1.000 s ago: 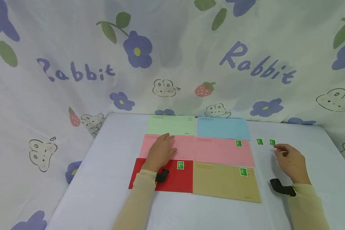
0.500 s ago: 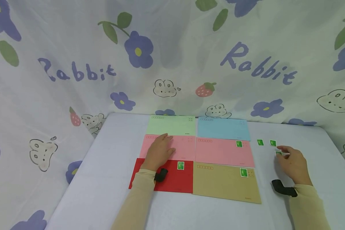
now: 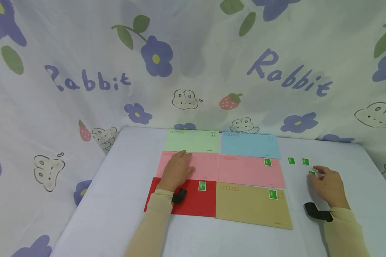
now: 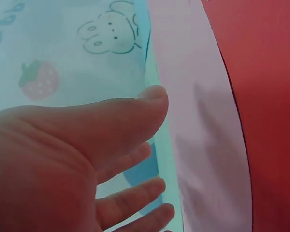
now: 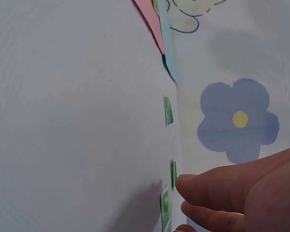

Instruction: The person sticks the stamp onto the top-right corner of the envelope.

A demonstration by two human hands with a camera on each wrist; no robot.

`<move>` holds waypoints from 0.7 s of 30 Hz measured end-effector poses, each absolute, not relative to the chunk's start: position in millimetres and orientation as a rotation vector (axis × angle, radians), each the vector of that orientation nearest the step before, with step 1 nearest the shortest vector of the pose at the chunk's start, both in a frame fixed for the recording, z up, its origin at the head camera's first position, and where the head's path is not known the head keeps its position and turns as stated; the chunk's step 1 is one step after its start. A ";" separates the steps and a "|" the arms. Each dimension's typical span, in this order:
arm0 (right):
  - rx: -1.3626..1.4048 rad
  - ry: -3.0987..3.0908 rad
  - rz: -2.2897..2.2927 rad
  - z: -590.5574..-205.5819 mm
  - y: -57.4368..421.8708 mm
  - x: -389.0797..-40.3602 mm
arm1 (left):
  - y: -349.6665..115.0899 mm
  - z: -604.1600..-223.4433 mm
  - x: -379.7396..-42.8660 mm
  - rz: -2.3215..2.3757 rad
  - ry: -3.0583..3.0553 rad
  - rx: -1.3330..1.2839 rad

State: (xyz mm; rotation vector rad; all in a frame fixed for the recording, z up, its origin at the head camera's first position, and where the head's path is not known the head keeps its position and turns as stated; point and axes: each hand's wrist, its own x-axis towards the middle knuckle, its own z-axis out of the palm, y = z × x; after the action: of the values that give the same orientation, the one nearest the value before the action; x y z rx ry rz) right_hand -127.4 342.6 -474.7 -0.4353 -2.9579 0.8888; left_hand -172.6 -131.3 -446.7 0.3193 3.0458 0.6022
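My left hand [image 3: 176, 172] is over the left pink envelope [image 3: 203, 167], fingers spread and holding nothing; the left wrist view shows the thumb and fingers apart. My right hand [image 3: 329, 185] hovers at the right of the table, thumb and forefinger apart. Just at its thumb lies a small green stamp [image 3: 311, 172], partly covered by the hand in the head view. Two more green stamps, one nearer the fingertips [image 3: 305, 161] and one farther left [image 3: 291, 161], lie flat behind it. In the right wrist view, the fingers overlap the edge of the middle stamp [image 5: 174, 174].
Two columns of envelopes cover the table's middle: green [image 3: 191, 141], blue [image 3: 249, 144], a second pink [image 3: 244, 173], red [image 3: 193, 207] and tan [image 3: 247, 207]. Stamps sit on the red, tan and right pink ones. A patterned curtain [image 3: 193, 64] hangs behind the white table [image 3: 99, 214].
My right hand has drawn back slightly toward me and right from the rightmost back stamp, uncovering another stamp by its thumb. The left hand stays nearly still.
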 end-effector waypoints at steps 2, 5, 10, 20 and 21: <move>-0.443 -2.962 0.881 -475.4 343.1 -127.1 | -131.8 -447.5 -172.9 0.589 3.049 0.326; -0.468 -2.971 0.882 -475.9 343.6 -126.9 | -132.9 -448.8 -173.5 0.570 3.050 0.328; -0.486 -2.972 0.879 -475.5 344.1 -126.3 | -134.8 -449.9 -173.7 0.547 3.045 0.317; -0.455 -2.981 0.851 -478.4 347.6 -125.9 | -137.2 -450.6 -172.9 0.488 3.028 0.314; -0.454 -2.978 0.854 -478.5 347.9 -125.9 | -137.4 -451.0 -173.1 0.486 3.027 0.312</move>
State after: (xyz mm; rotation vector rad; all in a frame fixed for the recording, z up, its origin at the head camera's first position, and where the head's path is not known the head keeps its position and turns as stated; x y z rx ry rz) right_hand -125.9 347.9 -478.5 -0.4539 -2.9781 0.8535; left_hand -173.1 -137.4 -451.0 0.3124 3.0267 0.4855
